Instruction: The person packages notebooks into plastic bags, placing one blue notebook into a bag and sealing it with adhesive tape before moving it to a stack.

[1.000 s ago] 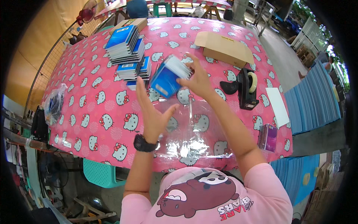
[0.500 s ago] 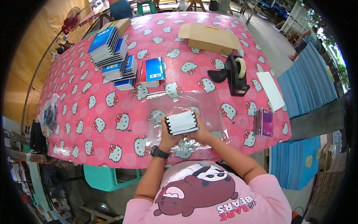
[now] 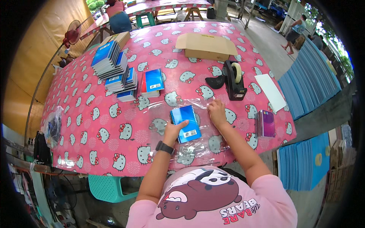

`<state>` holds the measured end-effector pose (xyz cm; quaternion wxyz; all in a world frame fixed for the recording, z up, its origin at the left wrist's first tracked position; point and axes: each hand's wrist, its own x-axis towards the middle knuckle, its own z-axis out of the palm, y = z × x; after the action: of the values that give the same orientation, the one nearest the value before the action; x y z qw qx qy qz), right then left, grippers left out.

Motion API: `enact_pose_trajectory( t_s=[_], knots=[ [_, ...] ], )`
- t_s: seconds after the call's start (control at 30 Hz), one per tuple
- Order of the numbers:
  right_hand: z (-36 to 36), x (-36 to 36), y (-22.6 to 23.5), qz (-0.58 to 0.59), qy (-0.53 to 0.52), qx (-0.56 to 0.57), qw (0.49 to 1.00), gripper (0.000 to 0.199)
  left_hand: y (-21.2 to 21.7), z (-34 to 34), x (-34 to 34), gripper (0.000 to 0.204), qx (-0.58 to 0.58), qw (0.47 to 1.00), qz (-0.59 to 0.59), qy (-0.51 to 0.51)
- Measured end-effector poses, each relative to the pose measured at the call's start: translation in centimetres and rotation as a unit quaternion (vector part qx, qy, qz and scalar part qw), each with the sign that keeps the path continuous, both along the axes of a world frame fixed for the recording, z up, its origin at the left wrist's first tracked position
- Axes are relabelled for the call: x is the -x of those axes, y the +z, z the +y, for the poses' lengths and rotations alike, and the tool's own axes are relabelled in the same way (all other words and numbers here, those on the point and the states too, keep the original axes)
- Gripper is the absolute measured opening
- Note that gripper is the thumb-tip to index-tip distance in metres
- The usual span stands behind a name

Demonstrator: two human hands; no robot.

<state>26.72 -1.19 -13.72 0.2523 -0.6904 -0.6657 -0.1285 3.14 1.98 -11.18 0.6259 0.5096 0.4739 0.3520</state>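
A small stack of blue spiral notebooks (image 3: pixel 186 118) lies, cover up, on a clear plastic sheet (image 3: pixel 159 108) spread over the table. My left hand (image 3: pixel 173 131) grips the stack from its left side, thumb across the top cover and the other fingers hidden. To the right of the notebooks, my right hand (image 3: pixel 217 113) is closed at the far right edge of the plastic, fingers curled on it.
Piled spiral notebooks (image 3: pixel 108 62) and a smaller stack (image 3: pixel 153 80) stand far left. A cardboard box (image 3: pixel 205 47), tape dispenser (image 3: pixel 234 81), white sheet (image 3: pixel 270 92) and purple notebooks (image 3: pixel 265 123) sit far and right. Blue sheet stacks (image 3: pixel 310 85) stand beside the table.
The notebook stack, held by both hands with white page edges up, now lies flat with its blue cover showing. My right hand has left it and moved right to the plastic's edge.
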Motion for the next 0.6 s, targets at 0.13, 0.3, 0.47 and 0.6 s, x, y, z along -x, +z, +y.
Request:
enact_pose_trajectory(
  t_s=[0.13,0.3,0.47,0.6],
  knots=[
    [0.4,0.5,0.4,-0.021,-0.001,0.008,1.000,0.008,-1.7,2.0,0.2,0.062,0.050,0.996,0.048,-0.060],
    [0.9,1.1,0.9,-0.056,0.011,-0.005,0.998,0.006,-2.7,2.2,1.1,0.076,0.022,0.996,0.082,-0.035],
    [0.3,0.9,1.4,0.007,-0.003,-0.012,1.000,0.011,2.5,0.2,1.3,0.097,-0.095,0.889,0.441,-0.081],
    [-0.5,1.1,2.6,0.218,0.048,-0.030,0.974,0.020,0.0,0.3,2.6,0.091,-0.113,0.911,0.395,-0.043]
  ],
)
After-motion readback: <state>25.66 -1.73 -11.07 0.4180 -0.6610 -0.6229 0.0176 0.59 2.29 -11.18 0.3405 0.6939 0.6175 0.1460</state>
